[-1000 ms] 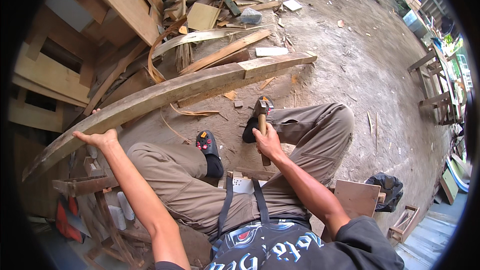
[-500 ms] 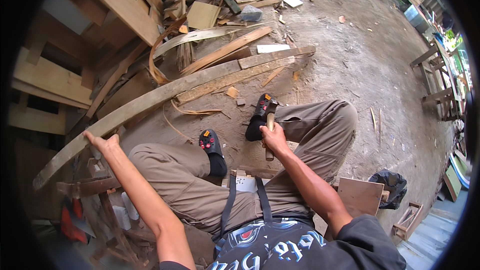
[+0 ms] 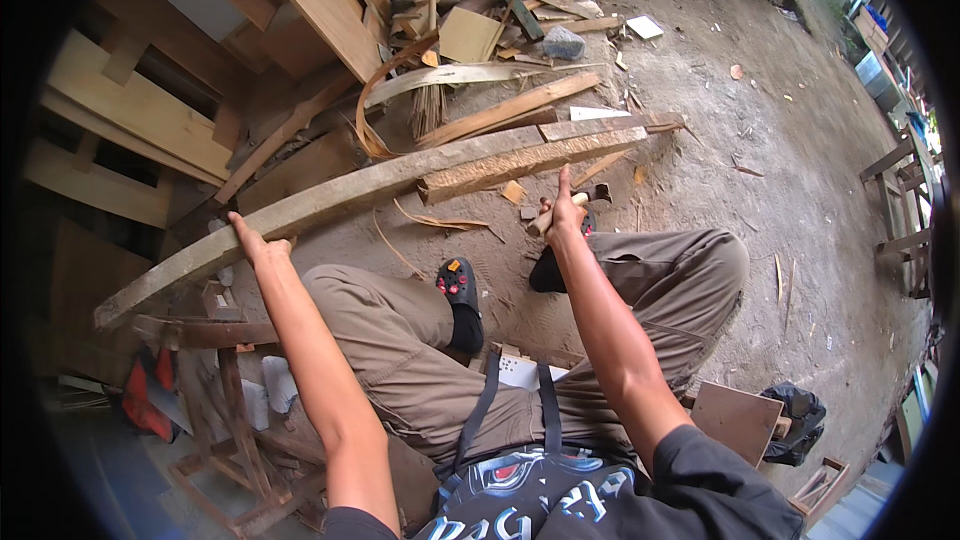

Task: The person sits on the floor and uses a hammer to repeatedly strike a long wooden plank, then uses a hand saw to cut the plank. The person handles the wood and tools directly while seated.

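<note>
A long, weathered wooden beam (image 3: 330, 202) slants across in front of me, its near end low on the left and its far end up on the right. Along its nearer side lies a shorter rough-sawn piece of wood (image 3: 530, 168). Around the beam's left part is my left hand (image 3: 262, 248), closed, thumb on top. My right hand (image 3: 566, 212) grips a hammer (image 3: 541, 225) by its wooden handle. Its index finger stretches up to the lower edge of the shorter piece; whether it touches is hard to tell. The dark hammer head points right.
Scrap wood (image 3: 470, 35) is heaped beyond the beam, beside a stick broom (image 3: 428, 112). Boards (image 3: 300, 5) lean at the upper left. A wooden trestle (image 3: 205, 332) stands near my left knee. At lower right are a small board (image 3: 735, 418) and a black plastic bag (image 3: 795, 425).
My right hand, with the hammer, has risen from beside my knee to the shorter piece, index finger now extended. The hammer has tilted from upright to slanting. My left hand stays on the beam.
</note>
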{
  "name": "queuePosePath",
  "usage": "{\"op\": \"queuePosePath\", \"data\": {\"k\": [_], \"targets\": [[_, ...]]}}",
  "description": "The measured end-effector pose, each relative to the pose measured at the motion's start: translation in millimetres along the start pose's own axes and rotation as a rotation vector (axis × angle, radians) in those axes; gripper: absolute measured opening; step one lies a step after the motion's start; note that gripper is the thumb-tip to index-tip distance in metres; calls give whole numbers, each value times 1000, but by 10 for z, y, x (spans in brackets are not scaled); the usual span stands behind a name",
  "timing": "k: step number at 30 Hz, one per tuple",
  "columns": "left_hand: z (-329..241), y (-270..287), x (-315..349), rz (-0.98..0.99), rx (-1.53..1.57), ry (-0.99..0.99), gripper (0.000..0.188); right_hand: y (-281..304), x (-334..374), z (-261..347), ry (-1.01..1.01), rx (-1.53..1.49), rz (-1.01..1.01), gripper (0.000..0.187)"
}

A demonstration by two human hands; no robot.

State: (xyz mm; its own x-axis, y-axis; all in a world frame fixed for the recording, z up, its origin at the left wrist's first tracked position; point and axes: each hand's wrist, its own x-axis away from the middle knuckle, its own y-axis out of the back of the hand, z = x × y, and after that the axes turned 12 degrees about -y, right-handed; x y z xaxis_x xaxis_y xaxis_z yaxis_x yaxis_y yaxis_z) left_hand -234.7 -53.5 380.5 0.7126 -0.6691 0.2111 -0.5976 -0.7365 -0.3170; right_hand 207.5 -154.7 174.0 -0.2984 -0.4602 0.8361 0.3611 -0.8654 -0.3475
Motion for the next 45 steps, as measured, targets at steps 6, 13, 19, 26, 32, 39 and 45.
{"op": "queuePosePath", "data": {"k": [6,13,19,26,32,39,45], "targets": [[-39,174,-113,91,112,66,92,-472,-532,122,-45,-186,159,90],[-204,-4,176,217,161,-80,76,-459,-413,121,-134,-200,225,38],[-257,-197,-10,298,360,15,67,-179,-181,54,-211,-275,178,40],[48,-171,-325,344,241,72,82,33,-202,34,-115,-241,126,53],[45,261,-455,187,-97,165,89,-45,22,-21,-36,-188,-31,73],[19,574,-857,217,-289,70,87,113,-327,-231,-116,-150,218,92],[91,827,-845,172,-335,150,77,190,-408,-281,-162,-269,335,74]]}}
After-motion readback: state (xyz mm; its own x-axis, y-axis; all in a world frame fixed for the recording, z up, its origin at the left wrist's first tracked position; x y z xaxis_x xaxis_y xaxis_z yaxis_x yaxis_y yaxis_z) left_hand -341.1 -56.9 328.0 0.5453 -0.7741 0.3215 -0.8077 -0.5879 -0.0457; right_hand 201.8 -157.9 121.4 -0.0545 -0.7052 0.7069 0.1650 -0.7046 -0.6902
